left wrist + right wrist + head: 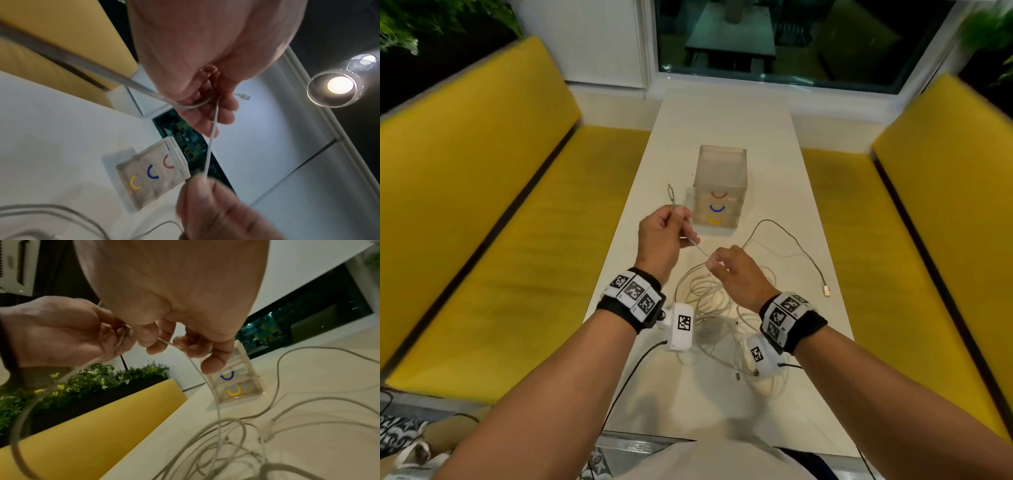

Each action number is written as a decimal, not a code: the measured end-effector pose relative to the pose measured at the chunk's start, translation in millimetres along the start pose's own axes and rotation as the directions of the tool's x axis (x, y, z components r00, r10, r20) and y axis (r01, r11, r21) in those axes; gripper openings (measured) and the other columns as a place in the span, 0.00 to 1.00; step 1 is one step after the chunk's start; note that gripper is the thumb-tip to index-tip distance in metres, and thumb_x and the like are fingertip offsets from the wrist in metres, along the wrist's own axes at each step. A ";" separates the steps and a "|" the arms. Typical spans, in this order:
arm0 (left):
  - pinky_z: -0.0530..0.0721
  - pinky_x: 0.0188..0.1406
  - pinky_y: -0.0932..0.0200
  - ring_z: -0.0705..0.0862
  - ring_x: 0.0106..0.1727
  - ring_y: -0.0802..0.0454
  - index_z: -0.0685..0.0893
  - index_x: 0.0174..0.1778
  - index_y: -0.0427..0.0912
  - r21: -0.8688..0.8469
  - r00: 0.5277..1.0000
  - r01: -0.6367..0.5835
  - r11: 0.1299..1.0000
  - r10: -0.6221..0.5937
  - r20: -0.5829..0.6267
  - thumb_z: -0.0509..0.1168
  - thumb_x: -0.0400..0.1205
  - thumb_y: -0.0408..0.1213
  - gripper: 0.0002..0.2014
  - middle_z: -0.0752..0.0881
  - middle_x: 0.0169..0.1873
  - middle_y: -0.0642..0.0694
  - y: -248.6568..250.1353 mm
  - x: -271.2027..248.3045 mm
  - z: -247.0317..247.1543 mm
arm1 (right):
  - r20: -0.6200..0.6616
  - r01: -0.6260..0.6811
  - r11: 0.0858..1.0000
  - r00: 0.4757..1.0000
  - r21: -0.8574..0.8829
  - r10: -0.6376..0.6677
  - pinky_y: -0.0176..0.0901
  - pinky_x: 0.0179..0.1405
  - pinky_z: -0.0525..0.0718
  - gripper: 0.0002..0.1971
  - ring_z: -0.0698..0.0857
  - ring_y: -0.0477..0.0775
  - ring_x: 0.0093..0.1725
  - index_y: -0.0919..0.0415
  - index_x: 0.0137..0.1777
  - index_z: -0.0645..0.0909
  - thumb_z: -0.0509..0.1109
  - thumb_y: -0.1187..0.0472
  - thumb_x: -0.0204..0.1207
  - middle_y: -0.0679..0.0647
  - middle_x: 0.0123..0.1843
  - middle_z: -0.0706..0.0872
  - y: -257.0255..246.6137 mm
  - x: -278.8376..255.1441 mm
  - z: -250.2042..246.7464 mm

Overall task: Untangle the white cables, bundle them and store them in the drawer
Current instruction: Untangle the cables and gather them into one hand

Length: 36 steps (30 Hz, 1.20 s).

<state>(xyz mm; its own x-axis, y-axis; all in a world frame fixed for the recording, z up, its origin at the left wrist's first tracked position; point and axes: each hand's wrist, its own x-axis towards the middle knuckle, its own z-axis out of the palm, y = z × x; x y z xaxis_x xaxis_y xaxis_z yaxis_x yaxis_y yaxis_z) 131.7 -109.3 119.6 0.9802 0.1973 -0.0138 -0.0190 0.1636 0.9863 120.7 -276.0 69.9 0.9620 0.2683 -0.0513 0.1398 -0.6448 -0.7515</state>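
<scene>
A tangle of white cables point(709, 301) lies on the white table point(722, 116) between my forearms. My left hand point(671, 229) is raised above the table and grips one cable near its end; the plug point(670, 192) sticks up past the fingers. That cable point(700, 251) runs taut down to my right hand point(722, 263), which pinches it between thumb and fingers. In the left wrist view the cable point(210, 146) curves round my left fingers point(226, 107). In the right wrist view it point(205, 378) drops from my right hand into the tangle. A translucent drawer unit point(720, 192) with red, blue and yellow handles stands behind, all drawers closed.
One cable loops out to the right and ends in a USB plug point(826, 290). Yellow benches point(500, 240) flank the narrow table on both sides. A window point(791, 37) lies beyond the table's far end. Plants point(92, 382) sit behind the left bench.
</scene>
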 end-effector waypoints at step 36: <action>0.79 0.30 0.56 0.75 0.25 0.55 0.81 0.28 0.45 0.282 0.991 -0.103 0.954 0.073 0.113 0.76 0.79 0.44 0.16 0.77 0.19 0.59 2.4 -3.4 29.8 | 0.058 0.041 0.968 0.997 0.248 -0.057 0.34 0.31 0.72 0.17 0.76 0.36 0.24 0.61 0.31 0.77 0.62 0.79 0.77 0.49 0.29 0.79 -40.6 4.4 -29.4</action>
<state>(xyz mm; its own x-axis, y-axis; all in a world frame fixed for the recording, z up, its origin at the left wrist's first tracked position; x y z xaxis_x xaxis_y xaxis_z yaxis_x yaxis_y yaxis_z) 134.2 -138.4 126.9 0.9922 0.0978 0.0768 -0.0631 -0.1370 0.9886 126.2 -269.7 119.4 0.9373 0.3453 -0.0463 0.1164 -0.4355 -0.8926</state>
